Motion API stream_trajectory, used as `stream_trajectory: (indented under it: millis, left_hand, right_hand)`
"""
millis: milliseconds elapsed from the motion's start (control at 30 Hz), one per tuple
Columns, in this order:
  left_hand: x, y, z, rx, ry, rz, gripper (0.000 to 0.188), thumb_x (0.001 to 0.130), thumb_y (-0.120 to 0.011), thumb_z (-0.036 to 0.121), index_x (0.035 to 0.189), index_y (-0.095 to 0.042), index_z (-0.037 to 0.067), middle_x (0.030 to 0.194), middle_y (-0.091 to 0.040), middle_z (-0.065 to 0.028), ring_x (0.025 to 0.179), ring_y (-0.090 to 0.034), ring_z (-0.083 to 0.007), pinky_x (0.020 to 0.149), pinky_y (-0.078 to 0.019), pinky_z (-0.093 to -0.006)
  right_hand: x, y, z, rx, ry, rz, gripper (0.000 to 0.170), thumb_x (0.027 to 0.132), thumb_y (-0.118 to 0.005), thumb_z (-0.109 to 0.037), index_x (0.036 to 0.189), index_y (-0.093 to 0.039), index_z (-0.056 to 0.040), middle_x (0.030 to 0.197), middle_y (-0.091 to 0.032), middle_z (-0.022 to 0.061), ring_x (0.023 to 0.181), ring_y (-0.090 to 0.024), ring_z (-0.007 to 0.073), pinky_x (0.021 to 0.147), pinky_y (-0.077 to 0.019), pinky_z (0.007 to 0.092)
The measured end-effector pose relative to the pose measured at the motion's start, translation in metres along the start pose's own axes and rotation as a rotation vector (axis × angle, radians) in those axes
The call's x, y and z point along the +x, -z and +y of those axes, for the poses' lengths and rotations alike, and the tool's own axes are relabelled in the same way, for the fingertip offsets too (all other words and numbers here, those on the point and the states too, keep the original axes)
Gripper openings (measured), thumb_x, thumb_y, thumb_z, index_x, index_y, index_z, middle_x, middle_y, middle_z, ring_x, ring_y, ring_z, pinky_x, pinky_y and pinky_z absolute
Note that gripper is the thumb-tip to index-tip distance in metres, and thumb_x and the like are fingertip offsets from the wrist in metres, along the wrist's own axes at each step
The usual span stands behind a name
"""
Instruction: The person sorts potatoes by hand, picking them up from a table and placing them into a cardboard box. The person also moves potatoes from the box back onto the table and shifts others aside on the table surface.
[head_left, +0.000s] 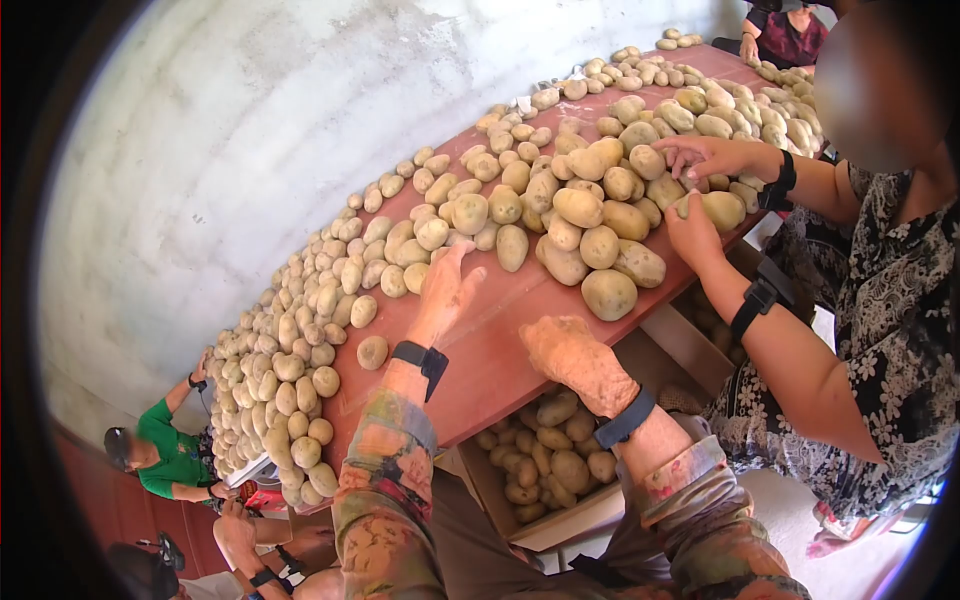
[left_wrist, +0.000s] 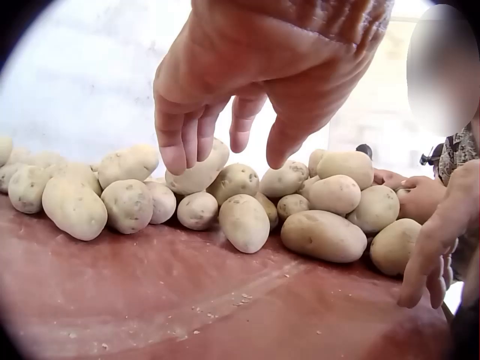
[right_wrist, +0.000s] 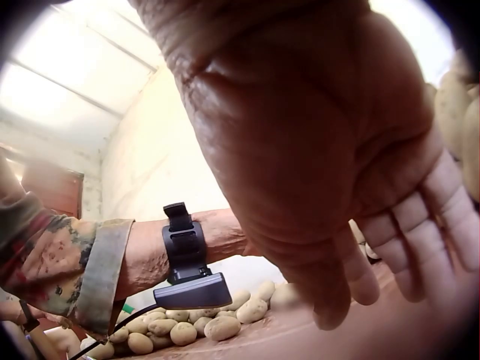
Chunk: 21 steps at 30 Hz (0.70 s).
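Pale brown potatoes point(head_left: 470, 213) lie in heaps across the red table point(head_left: 480, 370). My left hand point(head_left: 447, 290) reaches toward the near edge of the heap. Seen from the left wrist, this hand point(left_wrist: 255, 82) hangs palm down with fingers and thumb spread apart, the fingertips right at a large potato point(left_wrist: 201, 171) and nothing gripped. Over the table's front edge is my right hand point(head_left: 578, 362), holding nothing. In the right wrist view the right hand point(right_wrist: 315, 165) has loosely extended fingers pointing down to the tabletop. A single potato point(head_left: 372, 352) lies left of my left wrist.
Below the table edge stands a box point(head_left: 555, 535) of potatoes. To my right, another person's hands point(head_left: 697, 225) handle potatoes at the heap. A person in green point(head_left: 168, 450) is at the far left end, another person point(head_left: 785, 38) at the far right end. A whitish wall point(head_left: 250, 130) backs the table.
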<state>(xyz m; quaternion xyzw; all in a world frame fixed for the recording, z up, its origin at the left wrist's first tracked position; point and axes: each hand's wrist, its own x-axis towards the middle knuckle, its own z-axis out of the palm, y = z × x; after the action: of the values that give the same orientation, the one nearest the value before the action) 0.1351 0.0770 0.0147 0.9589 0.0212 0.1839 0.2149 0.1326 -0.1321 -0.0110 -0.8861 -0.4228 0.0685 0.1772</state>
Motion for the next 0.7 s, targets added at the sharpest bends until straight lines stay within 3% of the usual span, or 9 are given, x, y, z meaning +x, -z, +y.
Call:
stream_trajectory:
  millis: [67, 133, 200, 300, 467, 567, 700]
  left_hand:
    - [0.007, -0.004, -0.007, 0.006, -0.06, 0.019, 0.038, 0.081, -0.064, 0.015, 0.116, -0.056, 0.003, 0.108, -0.058, -0.0213, 0.103, -0.055, -0.0391, 0.088, -0.044, -0.0435]
    - [0.016, -0.006, -0.008, -0.021, -0.019, 0.01, 0.037, 0.08, -0.064, 0.014, 0.115, -0.056, 0.003, 0.108, -0.058, -0.0212, 0.103, -0.055, -0.0386, 0.088, -0.044, -0.0434]
    - [0.025, -0.005, -0.006, -0.049, 0.02, -0.001, 0.037, 0.079, -0.065, 0.013, 0.114, -0.056, 0.003, 0.108, -0.057, -0.0212, 0.104, -0.054, -0.0382, 0.088, -0.044, -0.0432]
    - [0.035, 0.001, -0.001, 0.038, 0.005, 0.038, 0.038, 0.079, -0.065, 0.012, 0.114, -0.056, 0.004, 0.109, -0.056, -0.0204, 0.106, -0.054, -0.0368, 0.088, -0.044, -0.0433]
    - [0.045, -0.009, -0.005, 0.158, -0.026, 0.15, 0.054, 0.077, -0.065, 0.018, 0.127, -0.049, 0.005, 0.129, -0.046, -0.0249, 0.117, -0.046, -0.04, 0.096, -0.0394, -0.0446]
    - [0.052, -0.019, 0.002, 0.335, -0.017, 0.19, 0.057, 0.076, -0.07, 0.02, 0.128, -0.048, 0.01, 0.135, -0.041, -0.0213, 0.123, -0.041, -0.04, 0.1, -0.0384, -0.0449]
    - [0.058, -0.035, 0.005, 0.34, 0.008, 0.164, 0.061, 0.076, -0.071, 0.022, 0.131, -0.046, 0.011, 0.137, -0.039, -0.0212, 0.125, -0.038, -0.0399, 0.102, -0.0353, -0.0459]
  right_hand:
    - [0.0, 0.001, 0.001, -0.004, 0.009, -0.003, 0.017, 0.081, -0.053, -0.009, 0.091, -0.066, -0.0062, 0.085, -0.069, 0.0166, 0.086, -0.067, 0.0326, 0.074, -0.053, 0.0436]
    - [0.0, -0.002, 0.001, -0.008, 0.017, -0.006, 0.017, 0.081, -0.053, -0.009, 0.092, -0.066, -0.0062, 0.087, -0.069, 0.0166, 0.087, -0.067, 0.0324, 0.074, -0.053, 0.0434]
    - [0.001, -0.008, 0.001, -0.065, 0.03, 0.108, 0.016, 0.083, -0.054, -0.009, 0.084, -0.07, -0.0094, 0.084, -0.07, 0.0107, 0.084, -0.069, 0.027, 0.07, -0.0539, 0.0384]
    - [0.002, -0.005, 0.0, -0.044, 0.011, 0.05, 0.016, 0.083, -0.055, -0.009, 0.085, -0.07, -0.0101, 0.083, -0.07, 0.0103, 0.085, -0.069, 0.0262, 0.07, -0.0541, 0.0377]
    - [-0.001, -0.005, -0.003, -0.047, 0.023, 0.04, 0.015, 0.082, -0.055, -0.008, 0.083, -0.07, -0.0098, 0.083, -0.07, 0.0106, 0.085, -0.069, 0.0264, 0.07, -0.0541, 0.0376]
    - [-0.007, -0.007, -0.002, -0.04, 0.04, 0.091, 0.015, 0.081, -0.055, -0.007, 0.081, -0.07, -0.0093, 0.08, -0.07, 0.0113, 0.082, -0.069, 0.0272, 0.068, -0.0538, 0.0386]
    - [-0.008, -0.006, 0.0, -0.022, 0.088, 0.105, 0.014, 0.081, -0.054, -0.008, 0.086, -0.067, -0.008, 0.08, -0.069, 0.0137, 0.081, -0.068, 0.0303, 0.069, -0.0533, 0.0414]
